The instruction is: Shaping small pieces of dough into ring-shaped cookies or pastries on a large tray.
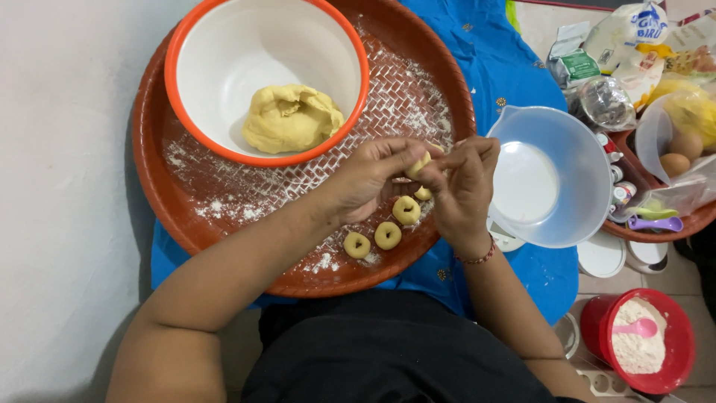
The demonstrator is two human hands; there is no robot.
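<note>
Small dough piece (418, 165) pinched between fingertips of both hands, above the floured tray (224, 216). Left hand (369, 179) grips its left end, right hand (464, 186) its right; long axis probably runs hand to hand, though fingers hide most. Three dough rings (387, 235) lie directly below.

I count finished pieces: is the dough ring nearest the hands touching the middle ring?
Apart. The head view shows floured tray between the ring nearest the hands and the middle ring.
</note>
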